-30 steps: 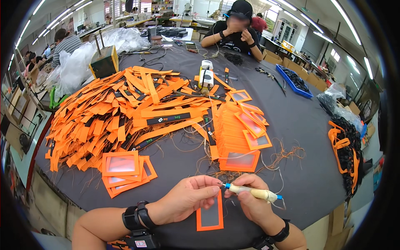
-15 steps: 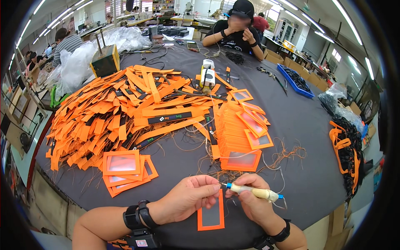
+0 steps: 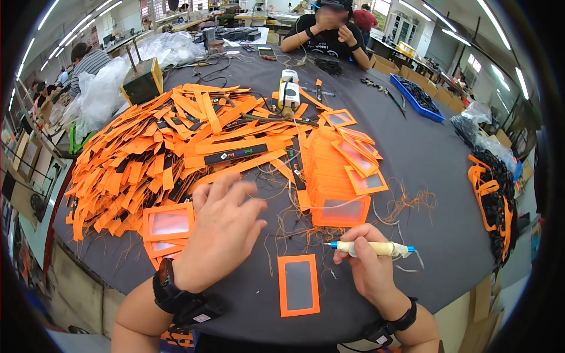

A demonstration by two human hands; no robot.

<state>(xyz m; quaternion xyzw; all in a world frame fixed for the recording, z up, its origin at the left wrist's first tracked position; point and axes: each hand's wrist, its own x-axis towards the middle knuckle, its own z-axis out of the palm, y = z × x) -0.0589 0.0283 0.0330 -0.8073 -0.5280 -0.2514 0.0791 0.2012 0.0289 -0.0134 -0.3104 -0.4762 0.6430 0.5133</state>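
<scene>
My right hand (image 3: 371, 267) grips a corded pen-shaped tool (image 3: 382, 249) with a cream taped handle, blue ends and a thin tip pointing left. On the dark cloth below its tip lies an orange-bordered clear window panel (image 3: 298, 286), touched by neither hand. My left hand (image 3: 226, 220) is raised, its slightly blurred fingers spread and holding nothing. It partly covers a small stack of similar orange window panels (image 3: 169, 222). A larger overlapping row of such panels (image 3: 332, 170) lies beyond the tool.
A big heap of orange and black strips (image 3: 147, 153) covers the table's left half. Loose orange threads (image 3: 412, 203) and the tool's pale cord lie near my right hand. Beyond are a white corded device (image 3: 289, 94), a blue tray (image 3: 416, 97) and a co-worker (image 3: 323, 35) seated opposite.
My left hand has left the single panel and moved up and left, fingers spreading. The panel now lies free on the cloth. My right hand, still holding the tool, has shifted slightly right.
</scene>
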